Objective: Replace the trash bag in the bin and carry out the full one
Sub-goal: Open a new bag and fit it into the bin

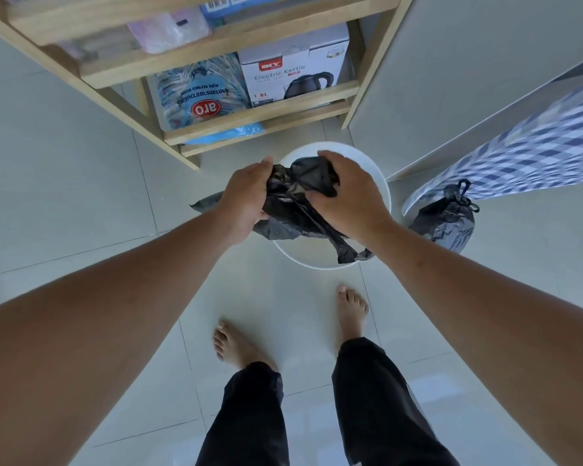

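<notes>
A round white bin (382, 196) stands on the tiled floor in front of my feet, seen from above. Over its opening I hold a crumpled, empty black trash bag (293, 210). My left hand (246, 196) grips the bag's left part and my right hand (345, 200) grips its right part, fingers curled into the plastic. Loose ends of the bag hang toward the near rim. A full black trash bag (446, 220), tied at the top, sits on the floor just right of the bin.
A wooden shelf unit (263, 112) stands behind the bin, holding an electric kettle box (293, 72) and a blue sugar pack (199, 92). A blue checked cloth (519, 149) hangs at the right over the full bag. My bare feet (350, 307) stand on the pale tiles.
</notes>
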A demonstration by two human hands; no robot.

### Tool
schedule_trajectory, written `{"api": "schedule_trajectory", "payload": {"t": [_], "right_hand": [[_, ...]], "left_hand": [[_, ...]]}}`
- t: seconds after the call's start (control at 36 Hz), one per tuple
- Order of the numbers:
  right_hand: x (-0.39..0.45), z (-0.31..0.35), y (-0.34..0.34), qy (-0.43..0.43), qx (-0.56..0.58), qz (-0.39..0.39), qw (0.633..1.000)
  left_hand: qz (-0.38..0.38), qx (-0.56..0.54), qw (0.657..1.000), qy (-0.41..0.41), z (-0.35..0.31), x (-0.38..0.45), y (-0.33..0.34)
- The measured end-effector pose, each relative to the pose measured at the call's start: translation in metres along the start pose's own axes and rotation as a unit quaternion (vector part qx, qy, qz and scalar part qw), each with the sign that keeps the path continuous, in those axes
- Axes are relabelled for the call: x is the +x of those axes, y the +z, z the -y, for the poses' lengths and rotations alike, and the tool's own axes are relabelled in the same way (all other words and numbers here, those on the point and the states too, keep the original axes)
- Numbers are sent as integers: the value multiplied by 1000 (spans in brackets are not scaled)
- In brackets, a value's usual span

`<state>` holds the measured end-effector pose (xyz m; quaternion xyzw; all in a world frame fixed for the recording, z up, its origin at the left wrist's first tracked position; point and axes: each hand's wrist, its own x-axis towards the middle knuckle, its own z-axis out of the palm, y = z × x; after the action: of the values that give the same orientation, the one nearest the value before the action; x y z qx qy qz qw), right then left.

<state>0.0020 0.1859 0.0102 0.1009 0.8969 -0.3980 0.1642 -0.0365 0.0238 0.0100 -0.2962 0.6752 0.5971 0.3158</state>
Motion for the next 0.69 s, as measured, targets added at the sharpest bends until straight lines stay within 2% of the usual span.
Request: {"api": "schedule_trajectory", "payload": {"t": [0.08, 0.14, 0.22, 0.28, 0.33, 0.39, 0.44, 0.47, 0.5, 0.53, 0.58, 0.64, 0.69], "right_hand": [[4, -6, -6, 41, -63, -11, 997], [8, -9, -15, 98, -37, -44, 994], [11, -8, -30, 165, 50, -101, 980], [13, -9, -41, 190, 81, -124, 971], [12, -12, -54, 194, 86, -138, 968], [10, -18, -67, 187, 81, -143, 969], [5, -25, -81, 162, 36, -132, 977], [2, -29, -86, 145, -6, -121, 982], [-1, -32, -92, 125, -51, -106, 985], [-4, -35, -97, 106, -87, -85, 987], [-11, -39, -104, 85, -144, -38, 985], [-18, -44, -108, 107, -197, 7, 975], [-22, -50, -106, 163, -221, 46, 960]], "left_hand": [[46, 8, 999, 7, 0, -4, -1], [78, 34, 996, 34, 0, -7, -3], [95, 179, 977, 72, 5, -1, -8], [102, 320, 937, 96, 6, 1, -12], [68, 457, 880, 107, 7, -1, -16], [10, 540, 837, 86, 8, 1, -21], [-40, 564, 825, 22, 5, 2, -26], [-55, 528, 847, -17, 4, 2, -27], [-55, 462, 883, -62, 1, 0, -26], [-44, 377, 920, -99, 0, -3, -23], [10, 206, 967, -147, -4, -11, -15], [51, 25, 984, -166, -5, -19, -2], [51, -145, 972, -179, -4, -24, 10]]}}
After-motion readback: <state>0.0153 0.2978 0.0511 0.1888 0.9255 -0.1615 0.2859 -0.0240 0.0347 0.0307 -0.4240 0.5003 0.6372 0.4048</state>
